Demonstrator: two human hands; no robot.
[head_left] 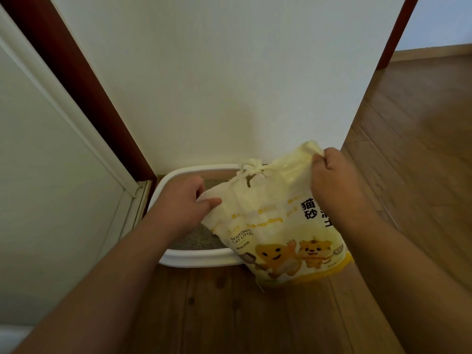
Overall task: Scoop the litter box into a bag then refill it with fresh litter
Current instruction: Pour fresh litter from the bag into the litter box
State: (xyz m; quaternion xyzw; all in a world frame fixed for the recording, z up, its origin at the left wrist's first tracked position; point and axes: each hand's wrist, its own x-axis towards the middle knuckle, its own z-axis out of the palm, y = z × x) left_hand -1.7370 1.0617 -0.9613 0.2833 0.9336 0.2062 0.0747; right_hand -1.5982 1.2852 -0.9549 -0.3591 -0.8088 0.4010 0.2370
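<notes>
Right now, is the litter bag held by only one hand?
No: the left hand pinches one top corner of the litter bag and the right hand pinches the other.

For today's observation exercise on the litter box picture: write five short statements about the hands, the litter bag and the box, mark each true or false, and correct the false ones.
1. Both hands grip the yellow litter bag. True: the left hand holds its left top corner, the right hand its right top corner.
2. The litter box is black. False: it is white.
3. The box already holds grey litter. True.
4. The bag bears the words "bentonite cat litter". True.
5. The box stands in the middle of the wooden floor, far from any wall. False: it sits against the white wall.
</notes>
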